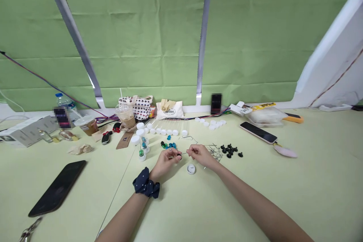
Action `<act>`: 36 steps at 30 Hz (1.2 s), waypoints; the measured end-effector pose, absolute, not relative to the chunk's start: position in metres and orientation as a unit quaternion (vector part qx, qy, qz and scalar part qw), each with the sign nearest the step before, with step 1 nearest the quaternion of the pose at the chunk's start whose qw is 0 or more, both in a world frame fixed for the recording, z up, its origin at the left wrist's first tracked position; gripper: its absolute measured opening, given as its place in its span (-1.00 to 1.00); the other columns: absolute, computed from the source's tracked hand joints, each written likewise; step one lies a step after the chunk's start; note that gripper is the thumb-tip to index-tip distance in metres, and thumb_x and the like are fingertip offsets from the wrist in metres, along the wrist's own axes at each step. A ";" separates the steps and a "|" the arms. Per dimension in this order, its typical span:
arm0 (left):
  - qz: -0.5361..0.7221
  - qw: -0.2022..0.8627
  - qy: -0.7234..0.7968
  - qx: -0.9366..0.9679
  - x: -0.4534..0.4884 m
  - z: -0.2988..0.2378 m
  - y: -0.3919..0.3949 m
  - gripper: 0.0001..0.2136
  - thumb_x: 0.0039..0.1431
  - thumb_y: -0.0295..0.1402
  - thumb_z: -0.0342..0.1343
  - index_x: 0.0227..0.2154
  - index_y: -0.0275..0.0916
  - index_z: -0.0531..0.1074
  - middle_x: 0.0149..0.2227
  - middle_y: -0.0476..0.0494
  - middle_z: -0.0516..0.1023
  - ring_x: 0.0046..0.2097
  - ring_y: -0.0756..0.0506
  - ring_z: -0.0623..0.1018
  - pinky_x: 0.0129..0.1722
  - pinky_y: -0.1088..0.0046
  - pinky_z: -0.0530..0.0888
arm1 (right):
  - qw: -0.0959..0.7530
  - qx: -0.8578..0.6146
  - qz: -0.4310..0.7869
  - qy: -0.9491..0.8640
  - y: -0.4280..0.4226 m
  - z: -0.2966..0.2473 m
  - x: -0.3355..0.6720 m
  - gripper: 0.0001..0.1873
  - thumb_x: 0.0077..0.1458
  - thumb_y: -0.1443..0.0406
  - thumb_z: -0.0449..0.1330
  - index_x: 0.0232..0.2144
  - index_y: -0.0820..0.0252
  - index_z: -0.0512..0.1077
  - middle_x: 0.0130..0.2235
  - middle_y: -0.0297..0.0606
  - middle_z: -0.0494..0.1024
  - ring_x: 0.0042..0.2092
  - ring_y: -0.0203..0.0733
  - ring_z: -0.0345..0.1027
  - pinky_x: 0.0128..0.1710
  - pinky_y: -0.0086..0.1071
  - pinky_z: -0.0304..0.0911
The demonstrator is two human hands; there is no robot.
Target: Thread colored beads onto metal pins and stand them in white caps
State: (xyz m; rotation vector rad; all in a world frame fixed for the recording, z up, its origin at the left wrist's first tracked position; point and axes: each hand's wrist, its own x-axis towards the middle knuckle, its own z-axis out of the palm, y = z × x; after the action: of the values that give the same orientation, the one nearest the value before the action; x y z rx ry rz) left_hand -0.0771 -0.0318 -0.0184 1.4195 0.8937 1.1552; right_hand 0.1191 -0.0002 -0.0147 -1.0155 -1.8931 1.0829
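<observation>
My left hand (167,160) is pinched shut on a small dark bead at its fingertips, over the pale green table (255,189). A dark scrunchie (146,184) sits on that wrist. My right hand (200,154) is pinched shut on a thin metal pin whose tip points toward the bead. A white cap (191,168) lies just below the two hands. Blue and green beads (168,145) lie just behind my left hand. A heap of metal pins (215,152) and a cluster of black beads (230,150) lie to the right of my right hand.
Small capped vials (143,147) and loose white caps (159,130) stand behind the hands. A black phone (58,188) lies at left, another phone (258,132) at right. An iced drink cup (126,115), pouches, a water bottle (65,102) and cables line the green backdrop.
</observation>
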 end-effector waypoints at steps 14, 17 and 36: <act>0.515 0.534 0.417 0.525 -0.085 -0.013 -0.024 -0.75 -0.09 -0.23 0.24 -0.46 -0.28 0.35 -0.28 -0.11 0.49 -0.43 0.03 0.44 -0.41 0.48 0.43 | 0.413 -0.424 0.391 -0.705 0.014 -0.004 0.139 -0.59 0.01 0.02 0.11 -0.51 0.28 0.45 -0.65 -0.40 0.26 -0.61 -0.40 0.04 -0.62 -0.52 -0.06; 0.541 0.513 0.426 0.513 -0.090 -0.015 -0.021 -0.76 -0.09 -0.23 0.24 -0.44 -0.27 0.36 -0.20 -0.15 0.49 -0.34 -0.01 0.46 -0.39 0.47 0.44 | 0.398 -0.463 0.344 -0.713 0.019 -0.009 0.144 -0.66 -0.01 0.09 0.14 -0.53 0.27 0.46 -0.62 -0.36 0.35 -0.58 -0.37 0.14 -0.58 -0.51 0.02; 0.533 0.509 0.420 0.530 -0.091 -0.012 -0.022 -0.75 -0.11 -0.26 0.27 -0.36 -0.26 0.45 -0.39 -0.07 0.48 -0.36 -0.03 0.46 -0.27 0.39 0.43 | 0.277 -0.512 0.241 -0.776 0.025 -0.022 0.148 -0.79 -0.01 0.18 0.16 -0.46 0.14 0.55 -0.47 -0.30 0.55 -0.44 -0.27 0.34 -0.46 -0.46 0.12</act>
State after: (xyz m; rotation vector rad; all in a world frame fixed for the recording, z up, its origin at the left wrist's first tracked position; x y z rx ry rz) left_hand -0.0905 -0.0220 -0.0115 1.2759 1.0116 1.2836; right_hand 0.1485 0.0253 -0.0220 -1.3760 -2.0853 0.6468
